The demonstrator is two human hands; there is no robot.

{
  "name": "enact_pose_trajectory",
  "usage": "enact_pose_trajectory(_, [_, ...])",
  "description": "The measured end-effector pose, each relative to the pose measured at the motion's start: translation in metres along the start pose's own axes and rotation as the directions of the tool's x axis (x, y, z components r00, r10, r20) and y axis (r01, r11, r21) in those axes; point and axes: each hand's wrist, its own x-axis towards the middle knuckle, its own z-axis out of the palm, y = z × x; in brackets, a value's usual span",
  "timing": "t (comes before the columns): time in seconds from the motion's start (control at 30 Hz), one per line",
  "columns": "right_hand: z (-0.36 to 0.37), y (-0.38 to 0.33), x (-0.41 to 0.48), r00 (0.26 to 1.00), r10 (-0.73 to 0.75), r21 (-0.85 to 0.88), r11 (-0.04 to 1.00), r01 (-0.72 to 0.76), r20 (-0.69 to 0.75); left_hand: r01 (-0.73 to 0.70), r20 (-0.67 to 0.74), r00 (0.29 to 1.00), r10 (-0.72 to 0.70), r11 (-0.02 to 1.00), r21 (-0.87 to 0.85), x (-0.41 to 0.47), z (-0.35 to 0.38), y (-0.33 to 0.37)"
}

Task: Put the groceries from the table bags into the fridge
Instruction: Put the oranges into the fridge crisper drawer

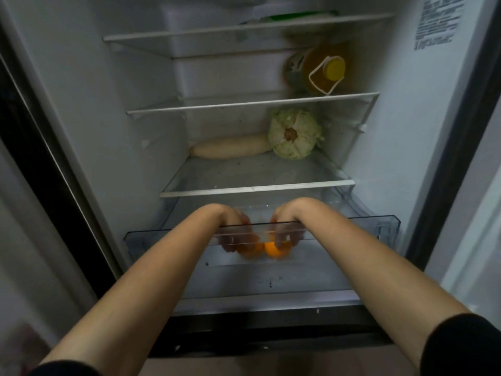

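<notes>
Both my hands reach down into the clear crisper drawer (pixel 379 226) pulled out at the bottom of the open fridge. My left hand (pixel 235 229) rests on an orange (pixel 250 252), seen through the drawer's front wall. My right hand (pixel 288 226) has its fingers around a second orange (pixel 275 251) right beside the first. The two oranges touch near the drawer's middle. The drawer rim partly blurs the fingers.
On the shelf (pixel 257 188) above the drawer lie a white radish (pixel 230 150) and a cabbage (pixel 294 134). A bottle of yellow oil (pixel 317 69) lies on the shelf above. A green package (pixel 298 16) sits on the top shelf. The fridge walls stand close on both sides.
</notes>
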Motion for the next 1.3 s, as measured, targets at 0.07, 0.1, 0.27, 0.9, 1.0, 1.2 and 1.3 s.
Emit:
enact_pose_trajectory(0.07, [0.000,0.000,0.002,1.000,0.011,0.003,1.000,-0.011,-0.007,0.009,0.010,1.000,-0.009,1.000,-0.030,0.000,0.002,-0.001])
enact_pose_trajectory(0.1, [0.001,0.000,0.002,1.000,0.018,0.016,1.000,-0.017,-0.023,0.020,-0.004,1.000,-0.020,0.999,-0.045,0.000,0.002,-0.002])
enact_pose_trajectory(0.27, [0.004,0.003,-0.014,0.980,-0.043,0.215,0.973,0.085,-0.194,-0.036,-0.484,0.868,0.107,0.988,0.153,-0.018,-0.007,-0.013])
enact_pose_trajectory(0.9, [0.207,0.002,-0.098,0.044,-0.123,-0.122,0.992,0.024,-0.991,-0.175,-0.977,0.072,0.199,0.967,0.184,-0.122,0.190,-0.082])
enact_pose_trajectory(1.0, [0.229,-0.009,-0.108,0.066,-0.167,-0.162,0.984,0.080,-0.984,-0.086,-0.983,0.049,0.179,0.981,0.174,-0.150,0.219,-0.095])
enact_pose_trajectory(1.2, [0.284,-0.049,-0.113,0.048,-0.260,-0.231,0.916,0.329,-0.964,0.074,-0.998,-0.029,0.049,0.996,0.047,-0.209,0.314,-0.122])
enact_pose_trajectory(1.3, [0.325,-0.084,-0.115,0.034,-0.343,-0.296,0.852,0.432,-0.939,0.182,-1.000,-0.018,-0.005,0.983,-0.008,-0.245,0.372,-0.149])
